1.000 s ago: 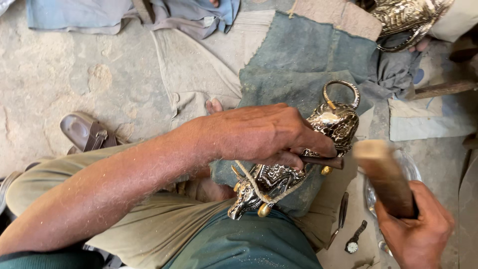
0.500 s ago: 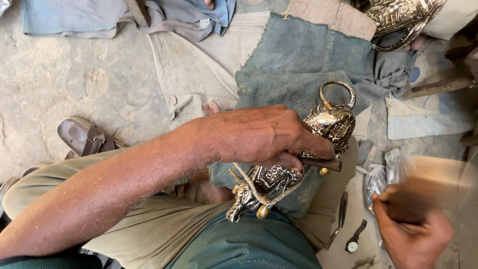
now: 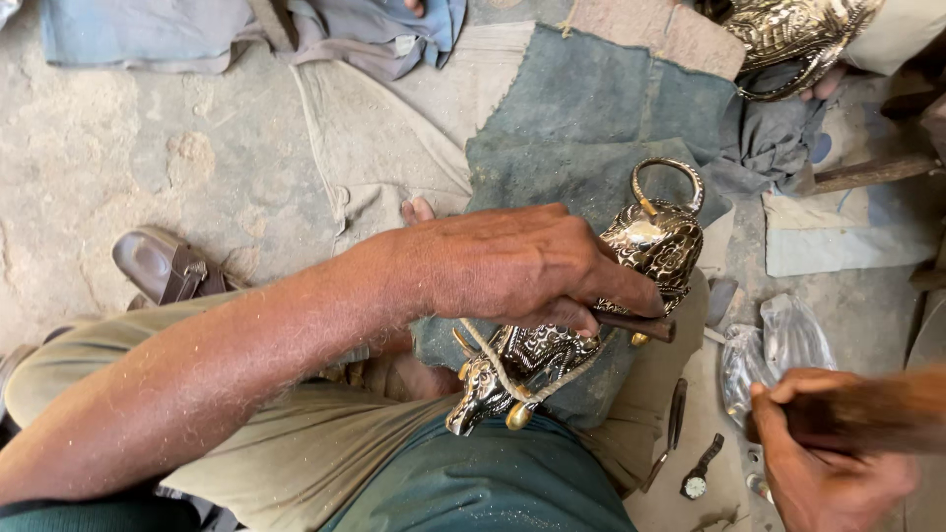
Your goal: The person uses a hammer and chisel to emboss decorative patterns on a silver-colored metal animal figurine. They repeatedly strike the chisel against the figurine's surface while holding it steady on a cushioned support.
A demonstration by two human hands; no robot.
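The brass figure [image 3: 581,325] is lying across the person's lap, its long axis running from the looped handle at upper right down to the head at lower left, a cord wrapped round its middle. The left hand [image 3: 512,266] is pressing down on it from above, fingers clamped on a dark punch [image 3: 636,325] that is lying against the figure's flank, just under the handle end. The right hand [image 3: 828,463] is gripping a blurred wooden mallet [image 3: 877,414], well apart to the right and lower. The left hand is the nearer one; the mallet is lying to the punch's right.
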